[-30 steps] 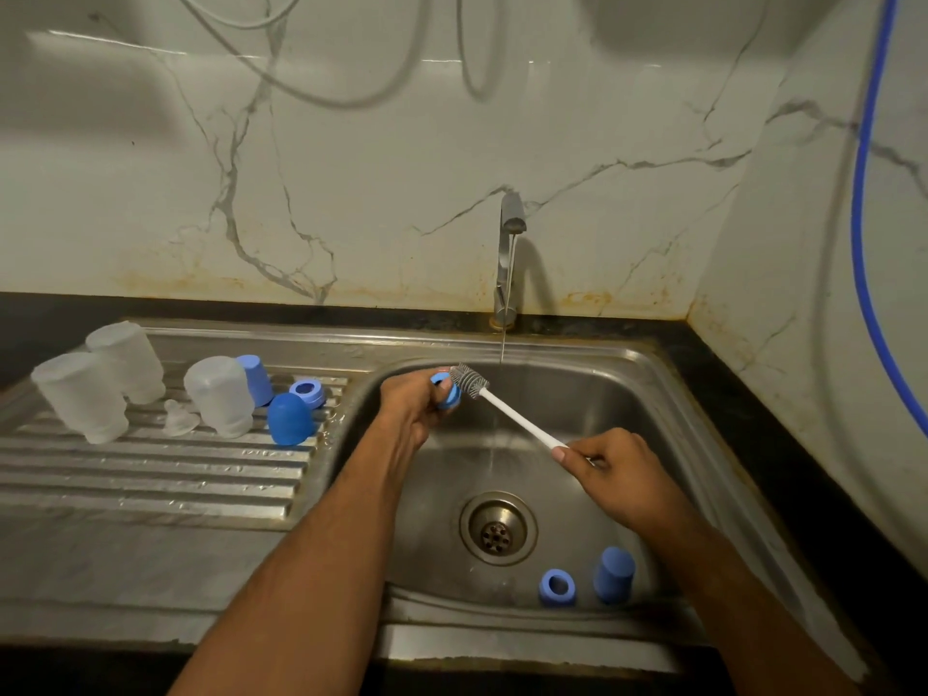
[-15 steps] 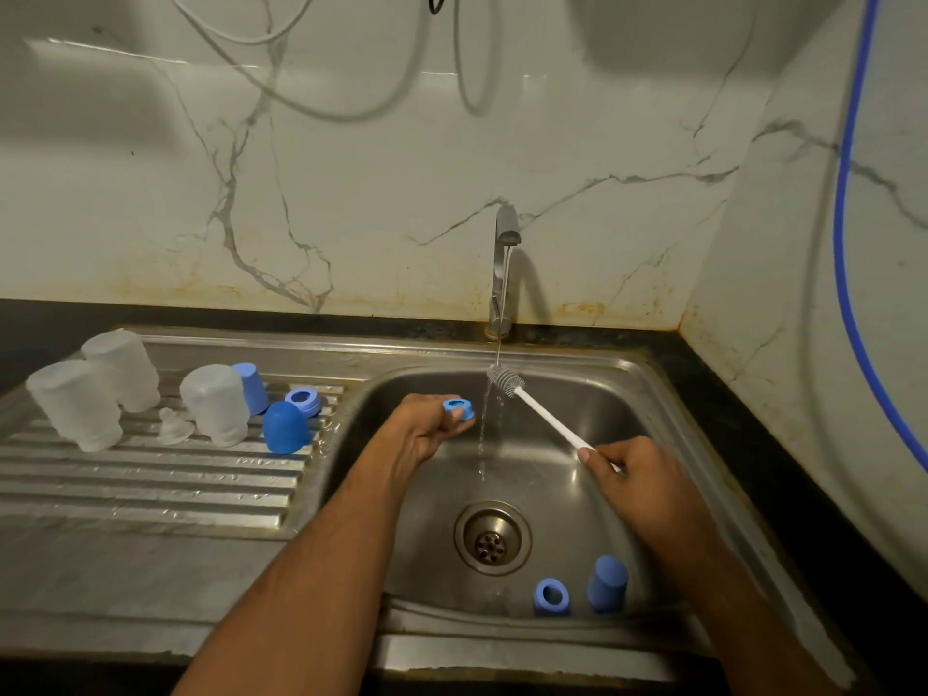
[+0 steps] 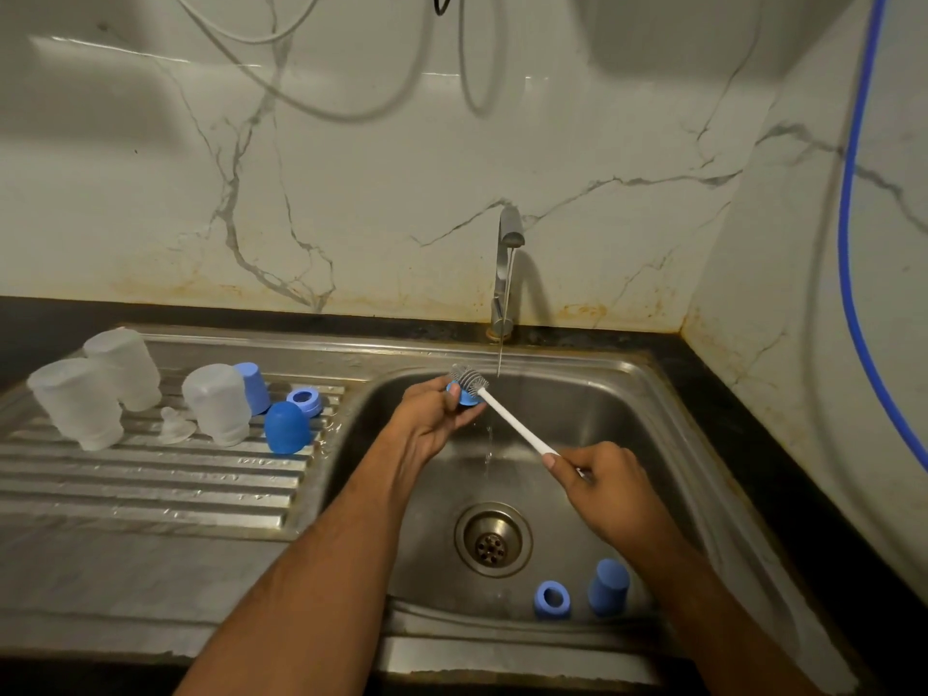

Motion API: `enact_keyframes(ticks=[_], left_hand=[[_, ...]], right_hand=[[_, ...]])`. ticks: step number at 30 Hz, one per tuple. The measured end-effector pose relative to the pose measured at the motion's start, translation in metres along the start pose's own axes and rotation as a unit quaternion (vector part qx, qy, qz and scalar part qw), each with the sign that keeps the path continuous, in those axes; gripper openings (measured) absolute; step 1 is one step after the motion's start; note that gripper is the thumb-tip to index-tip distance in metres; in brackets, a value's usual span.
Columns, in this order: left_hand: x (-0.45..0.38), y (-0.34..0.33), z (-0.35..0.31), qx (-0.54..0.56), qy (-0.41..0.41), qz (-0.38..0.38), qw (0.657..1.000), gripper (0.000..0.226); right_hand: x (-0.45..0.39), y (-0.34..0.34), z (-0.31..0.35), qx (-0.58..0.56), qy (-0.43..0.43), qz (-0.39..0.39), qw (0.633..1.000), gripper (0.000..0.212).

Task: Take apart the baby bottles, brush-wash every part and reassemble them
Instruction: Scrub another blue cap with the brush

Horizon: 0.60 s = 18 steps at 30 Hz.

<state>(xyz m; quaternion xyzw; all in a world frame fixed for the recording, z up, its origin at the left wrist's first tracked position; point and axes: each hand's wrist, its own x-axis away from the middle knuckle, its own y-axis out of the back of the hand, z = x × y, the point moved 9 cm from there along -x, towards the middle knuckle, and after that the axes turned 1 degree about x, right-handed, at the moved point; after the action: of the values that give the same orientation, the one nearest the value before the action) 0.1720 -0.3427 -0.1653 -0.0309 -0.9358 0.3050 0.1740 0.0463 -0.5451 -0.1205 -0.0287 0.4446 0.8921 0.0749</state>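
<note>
left hand: the left hand (image 3: 431,415) is hovering over the far-left part of the sink basin (image 3: 627,434), its grip pinching a small blue ring (image 3: 468,396) between thumb and fingertips

right hand: the right hand (image 3: 610,487) is sitting over the middle-right of the basin, grip curled round the near end of the bottle brush (image 3: 507,416)

brush: the white handle is running up and to the left from the right hand, and the grey bristle head is pressing on the blue ring, just left of the water stream

tap: the tap (image 3: 506,268) at the far edge is running a thin stream down into the basin, right beside the brush head

still in the sink: a second blue ring (image 3: 551,599) and a blue cap (image 3: 609,586) are sitting side by side on the near-right of the basin floor, right of the drain (image 3: 493,540)

drainboard: on the ribbed drainboard (image 3: 150,484) to the left, three frosted bottle bodies (image 3: 83,401) (image 3: 124,366) (image 3: 217,404) are standing mouth down

more on the drainboard: a clear teat (image 3: 176,428) is lying between the bottles, a domed blue cap (image 3: 286,427) is standing just right of the nearest bottle, with another blue cap (image 3: 253,386) and a blue ring (image 3: 305,401) behind it

side wall: a blue hose (image 3: 853,243) is hanging down the right wall

worktop: a dark worktop (image 3: 753,419) is framing the sink on the far and right sides
</note>
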Motion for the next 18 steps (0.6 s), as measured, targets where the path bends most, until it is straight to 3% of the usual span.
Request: enact_keyframes(ticks=[8, 14, 18], left_hand=[[0.008, -0.01, 0.008, -0.007, 0.024, 0.007, 1.0, 0.028], [0.002, 0.003, 0.002, 0.038, 0.006, -0.021, 0.999, 0.022], [0.008, -0.005, 0.001, 0.007, 0.009, -0.009, 1.0, 0.019]], right_hand=[[-0.003, 0.008, -0.001, 0.008, -0.004, -0.038, 0.999, 0.037], [0.003, 0.003, -0.005, 0.007, 0.006, 0.004, 1.0, 0.042], [-0.001, 0.013, -0.009, 0.017, -0.013, -0.035, 0.999, 0.04]])
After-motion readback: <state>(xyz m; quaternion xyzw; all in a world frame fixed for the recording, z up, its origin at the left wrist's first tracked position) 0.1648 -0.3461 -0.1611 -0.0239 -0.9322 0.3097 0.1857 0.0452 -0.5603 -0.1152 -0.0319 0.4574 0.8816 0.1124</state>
